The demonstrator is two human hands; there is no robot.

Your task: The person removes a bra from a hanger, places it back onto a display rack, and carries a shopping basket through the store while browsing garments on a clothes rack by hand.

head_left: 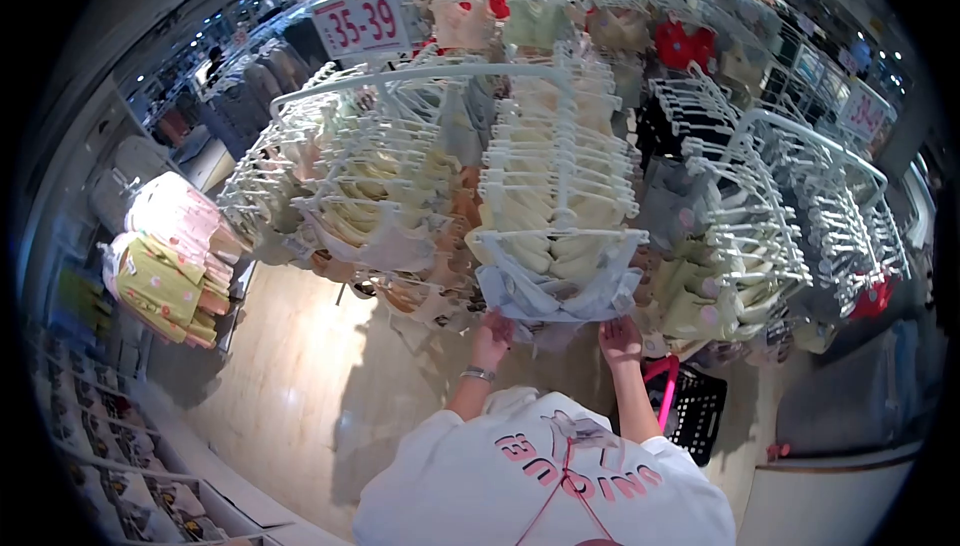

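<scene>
A pale blue bra (560, 294) hangs from a white hanger (560, 235) at the front of the middle rack. My left hand (491, 337) grips its lower left edge, the fingertips partly hidden by the fabric. At the lower right edge, my right hand (620, 338) has its fingers curled against the cloth. Behind it, cream-yellow bras (555, 196) hang close together on several white hangers.
White rails carry more bras to the left (380, 186) and right (715, 296). A black basket (697, 411) with a pink handle (665, 396) sits low at my right. Folded-look garments (160, 281) hang at left, and bins (130, 456) line the lower left.
</scene>
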